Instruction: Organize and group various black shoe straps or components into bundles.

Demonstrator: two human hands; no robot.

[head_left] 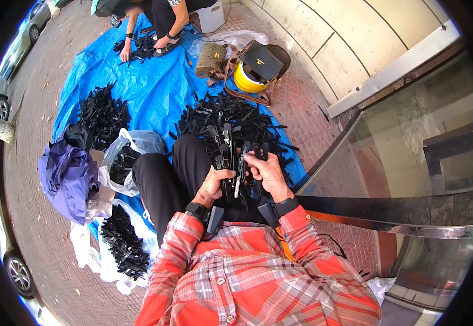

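In front of my lap, my left hand (213, 183) is closed round a bunch of black straps with metal clips (225, 157), its thumb lying across them. Close by on the right, my right hand (269, 173) is closed, thumb and fingertips pinching dark pieces at the bunch's side. Just how many pieces it grips is hidden. Beyond both hands, a large heap of similar black straps (236, 111) spreads over the blue tarp (155, 103). Some silvery metal parts show among them.
More black straps (103, 114) lie in a pile on the left, and others fill a white bag (87, 250). A purple cloth (68, 176) sits near them. A yellow bucket (247, 80) with a black bag stands ahead. Another person's hand (125, 53) reaches to a far pile. Glass panel right.
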